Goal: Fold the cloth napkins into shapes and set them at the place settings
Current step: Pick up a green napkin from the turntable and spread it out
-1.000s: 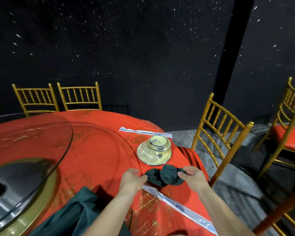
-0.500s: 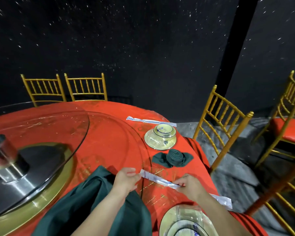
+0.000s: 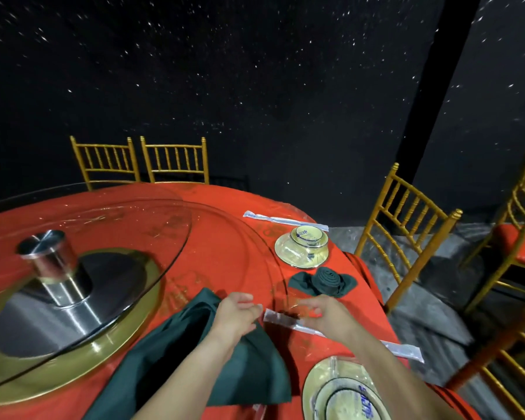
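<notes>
A dark green napkin rolled into a rose shape (image 3: 325, 281) lies on the red tablecloth just in front of the far plate with its bowl (image 3: 302, 248). A flat, unfolded green napkin (image 3: 200, 362) is spread close to me. My left hand (image 3: 237, 313) hovers over its far corner with loosely curled fingers, holding nothing I can see. My right hand (image 3: 325, 313) is blurred, its fingers stretched out above a clear wrapped chopstick packet (image 3: 285, 319). A second plate and bowl (image 3: 340, 392) sits at the near place setting.
A glass turntable (image 3: 152, 237) on a steel and gold base (image 3: 52, 268) fills the table's left side. Another chopstick packet (image 3: 285, 220) lies beyond the far plate. Gold chairs stand at the far side (image 3: 173, 159) and on the right (image 3: 406, 225).
Both hands left the rose napkin and drew back toward me. They touched the chopstick packet, and the left hand has since let go of its end. The view swung left.
</notes>
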The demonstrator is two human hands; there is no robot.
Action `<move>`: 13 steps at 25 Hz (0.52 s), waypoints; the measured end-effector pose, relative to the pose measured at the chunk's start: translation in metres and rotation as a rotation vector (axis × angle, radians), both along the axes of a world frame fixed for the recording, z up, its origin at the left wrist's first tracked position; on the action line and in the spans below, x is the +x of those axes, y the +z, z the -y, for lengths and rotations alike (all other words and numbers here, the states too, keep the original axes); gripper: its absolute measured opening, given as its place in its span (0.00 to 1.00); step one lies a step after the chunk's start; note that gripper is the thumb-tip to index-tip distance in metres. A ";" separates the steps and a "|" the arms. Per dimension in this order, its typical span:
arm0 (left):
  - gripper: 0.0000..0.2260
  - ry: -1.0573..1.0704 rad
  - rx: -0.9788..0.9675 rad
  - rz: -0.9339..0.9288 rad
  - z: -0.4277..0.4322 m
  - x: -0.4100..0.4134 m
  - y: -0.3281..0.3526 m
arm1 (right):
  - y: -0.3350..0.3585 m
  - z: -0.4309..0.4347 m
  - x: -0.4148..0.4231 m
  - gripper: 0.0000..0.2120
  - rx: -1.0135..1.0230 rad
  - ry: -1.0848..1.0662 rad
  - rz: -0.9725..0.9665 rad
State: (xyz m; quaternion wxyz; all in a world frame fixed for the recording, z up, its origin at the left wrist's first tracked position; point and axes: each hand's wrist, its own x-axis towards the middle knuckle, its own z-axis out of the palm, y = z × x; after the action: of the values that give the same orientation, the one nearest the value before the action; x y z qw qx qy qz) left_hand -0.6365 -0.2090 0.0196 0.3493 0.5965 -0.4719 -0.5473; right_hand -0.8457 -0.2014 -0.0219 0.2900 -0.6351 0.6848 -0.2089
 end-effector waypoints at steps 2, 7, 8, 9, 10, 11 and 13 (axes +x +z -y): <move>0.09 -0.002 -0.189 0.159 -0.011 0.028 0.006 | 0.009 -0.004 0.040 0.22 -0.018 0.047 0.018; 0.10 -0.084 -0.667 0.539 -0.057 0.140 0.008 | 0.024 -0.038 0.158 0.46 -0.047 0.163 -0.022; 0.10 -0.081 -0.676 0.550 -0.069 0.164 0.008 | 0.026 -0.048 0.179 0.47 -0.048 0.165 -0.026; 0.11 -0.084 -0.677 0.560 -0.082 0.191 0.008 | 0.028 -0.061 0.202 0.47 -0.044 0.164 -0.026; 0.13 -0.100 -0.661 0.563 -0.096 0.215 0.006 | 0.028 -0.075 0.222 0.46 -0.042 0.158 -0.018; 0.15 -0.126 -0.625 0.550 -0.109 0.234 0.004 | 0.027 -0.090 0.239 0.45 -0.041 0.150 0.000; 0.20 -0.187 -0.501 0.515 -0.130 0.264 -0.005 | 0.020 -0.119 0.270 0.47 -0.014 0.125 0.059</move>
State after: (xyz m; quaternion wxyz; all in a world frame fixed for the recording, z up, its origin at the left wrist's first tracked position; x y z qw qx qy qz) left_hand -0.3722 -0.0792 0.0148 0.3025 0.5649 -0.7163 -0.2763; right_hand -0.5754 -0.0820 -0.0021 0.3182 -0.6720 0.6337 -0.2137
